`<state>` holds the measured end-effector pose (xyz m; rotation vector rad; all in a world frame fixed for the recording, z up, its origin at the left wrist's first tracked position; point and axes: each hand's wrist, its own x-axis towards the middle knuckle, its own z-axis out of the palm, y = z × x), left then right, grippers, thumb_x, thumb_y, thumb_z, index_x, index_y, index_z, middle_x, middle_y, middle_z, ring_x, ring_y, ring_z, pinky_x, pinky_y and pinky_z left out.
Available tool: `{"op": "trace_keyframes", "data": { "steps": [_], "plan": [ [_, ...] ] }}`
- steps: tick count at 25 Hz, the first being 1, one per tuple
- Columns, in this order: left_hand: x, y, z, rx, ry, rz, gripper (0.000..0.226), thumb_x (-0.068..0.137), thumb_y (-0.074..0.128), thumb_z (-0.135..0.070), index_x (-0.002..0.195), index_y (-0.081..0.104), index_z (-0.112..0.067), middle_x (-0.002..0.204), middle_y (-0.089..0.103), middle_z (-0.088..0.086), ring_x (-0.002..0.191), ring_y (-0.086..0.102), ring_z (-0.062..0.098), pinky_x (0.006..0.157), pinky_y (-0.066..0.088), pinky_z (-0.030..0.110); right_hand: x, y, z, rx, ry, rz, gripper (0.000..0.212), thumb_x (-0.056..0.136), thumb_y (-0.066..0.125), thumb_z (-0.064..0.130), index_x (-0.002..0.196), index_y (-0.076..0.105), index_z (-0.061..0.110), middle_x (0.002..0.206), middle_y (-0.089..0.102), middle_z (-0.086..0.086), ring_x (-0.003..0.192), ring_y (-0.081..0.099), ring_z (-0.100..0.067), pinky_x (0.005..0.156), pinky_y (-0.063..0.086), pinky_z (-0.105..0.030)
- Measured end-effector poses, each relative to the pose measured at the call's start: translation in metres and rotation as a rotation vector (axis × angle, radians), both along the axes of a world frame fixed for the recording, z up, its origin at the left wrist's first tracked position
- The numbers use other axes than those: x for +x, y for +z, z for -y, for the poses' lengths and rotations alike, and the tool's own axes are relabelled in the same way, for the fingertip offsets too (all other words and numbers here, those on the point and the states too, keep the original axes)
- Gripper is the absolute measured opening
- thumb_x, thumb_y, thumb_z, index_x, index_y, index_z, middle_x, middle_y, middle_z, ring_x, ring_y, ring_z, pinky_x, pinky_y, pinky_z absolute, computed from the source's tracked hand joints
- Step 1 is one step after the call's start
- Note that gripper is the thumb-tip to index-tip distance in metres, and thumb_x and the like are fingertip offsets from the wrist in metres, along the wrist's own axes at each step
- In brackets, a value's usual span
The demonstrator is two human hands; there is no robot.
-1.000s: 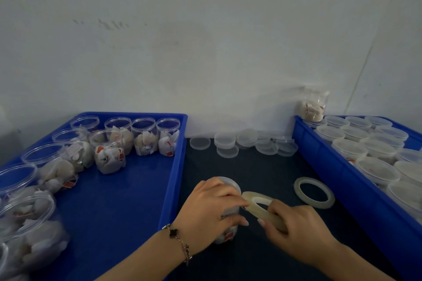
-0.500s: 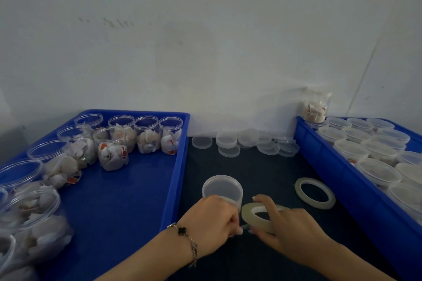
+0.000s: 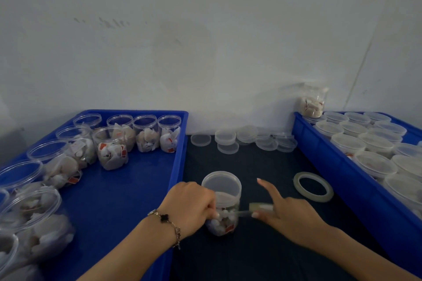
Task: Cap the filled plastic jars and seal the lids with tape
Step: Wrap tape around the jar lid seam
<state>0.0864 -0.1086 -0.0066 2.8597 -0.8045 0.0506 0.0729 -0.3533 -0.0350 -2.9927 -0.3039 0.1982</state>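
Head view: the tape roll [image 3: 260, 208] has been drawn rightward off the capped jar [image 3: 221, 203] on the desk [image 3: 262, 166], stretching a strip. Left hand [image 3: 191, 206] pinches the tape end against the jar; right hand [image 3: 283, 212] holds the roll. Sealing has begun.

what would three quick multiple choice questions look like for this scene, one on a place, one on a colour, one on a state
1. Where does the spare tape ring lie?
A. on the dark table, right of the jar
B. in the left tray
C. on a jar lid

2. What colour is the left tray?
A. green
B. blue
C. red

3. How is the jar between the hands?
A. tipped over
B. open
C. capped and upright

Answers:
1 A, it lies flat on the table beside the right tray.
2 B, its walls and floor are blue.
3 C, a lid sits on it while the left hand grips it and the right hand holds a tape roll.
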Motion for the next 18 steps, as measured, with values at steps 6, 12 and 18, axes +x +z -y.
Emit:
{"op": "trace_keyframes", "data": {
  "steps": [6, 12, 18],
  "plan": [
    [0.003, -0.009, 0.004, 0.159, -0.048, 0.176, 0.030, 0.096, 0.043, -0.045, 0.104, 0.061, -0.022, 0.099, 0.063, 0.000, 0.092, 0.055, 0.015, 0.083, 0.036, 0.027, 0.010, -0.004, -0.009, -0.109, -0.106, 0.161, 0.092, 0.082, 0.030, 0.077, 0.147, -0.012, 0.028, 0.061, 0.052, 0.010, 0.052, 0.049, -0.002, 0.045, 0.034, -0.020],
    [0.009, -0.014, 0.003, 0.161, 0.001, 0.195, 0.032, 0.094, 0.044, -0.049, 0.097, 0.059, -0.021, 0.094, 0.064, -0.002, 0.088, 0.055, 0.014, 0.084, 0.041, 0.029, 0.015, -0.013, -0.009, -0.130, -0.106, 0.191, 0.092, 0.082, 0.026, 0.077, 0.147, -0.012, 0.025, 0.055, 0.047, 0.009, 0.046, 0.045, -0.003, 0.042, 0.026, -0.019],
    [0.024, -0.011, -0.003, 0.306, 0.095, 0.226, 0.055, 0.082, 0.040, -0.072, 0.087, 0.051, -0.018, 0.089, 0.063, -0.001, 0.080, 0.041, 0.012, 0.074, 0.033, 0.028, 0.018, -0.017, -0.008, -0.161, -0.086, 0.239, 0.092, 0.080, 0.019, 0.079, 0.147, -0.013, 0.025, 0.052, 0.044, 0.010, 0.044, 0.044, -0.003, 0.040, 0.027, -0.019]
  ]
}}
